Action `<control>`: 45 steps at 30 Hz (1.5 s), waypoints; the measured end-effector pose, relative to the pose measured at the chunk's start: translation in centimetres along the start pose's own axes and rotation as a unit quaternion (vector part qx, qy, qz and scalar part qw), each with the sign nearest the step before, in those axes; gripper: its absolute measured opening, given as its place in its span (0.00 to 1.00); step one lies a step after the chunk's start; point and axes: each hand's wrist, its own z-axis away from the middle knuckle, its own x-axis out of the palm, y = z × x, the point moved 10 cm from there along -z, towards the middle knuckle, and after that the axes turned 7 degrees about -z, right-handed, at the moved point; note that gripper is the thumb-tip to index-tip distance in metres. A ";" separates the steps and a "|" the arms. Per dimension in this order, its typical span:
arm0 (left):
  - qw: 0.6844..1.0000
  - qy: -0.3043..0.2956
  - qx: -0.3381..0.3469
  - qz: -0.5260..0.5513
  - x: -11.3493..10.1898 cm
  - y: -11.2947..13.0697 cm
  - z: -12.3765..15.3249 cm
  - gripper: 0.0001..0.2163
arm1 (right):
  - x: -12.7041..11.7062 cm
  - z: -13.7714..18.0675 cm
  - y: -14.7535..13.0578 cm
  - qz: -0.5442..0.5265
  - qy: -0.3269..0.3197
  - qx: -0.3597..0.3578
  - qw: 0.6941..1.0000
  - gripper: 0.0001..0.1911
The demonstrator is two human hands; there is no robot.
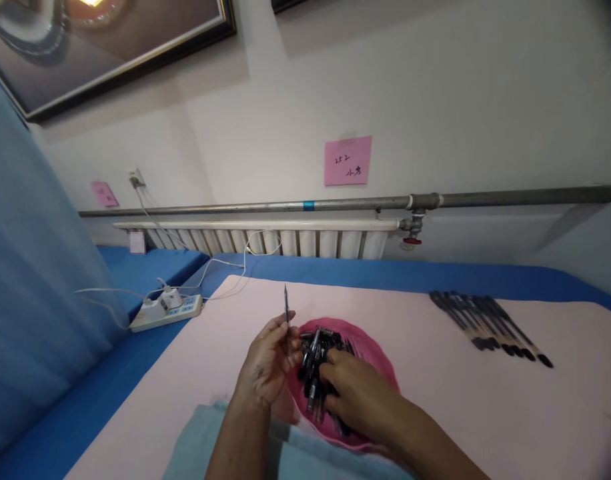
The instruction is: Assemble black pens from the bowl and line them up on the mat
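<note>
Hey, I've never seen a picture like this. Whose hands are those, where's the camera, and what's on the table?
No machine here: these are one person's two bare hands, filmed by a camera worn on their head, looking forward and down. The left hand pinches a thin pen refill, held upright. The right hand rests on a pile of dark pen parts in a pink dish; whether it grips one is hidden. Further right, a row of pens lies on the pale pink table cover. At left, a white power strip sits on blue cloth.
</note>
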 end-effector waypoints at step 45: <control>0.962 -0.098 -0.027 -0.254 3.7 -3.5 1.0 0.10 | -11.2 3.0 6.2 -0.454 0.344 0.062 0.820 0.07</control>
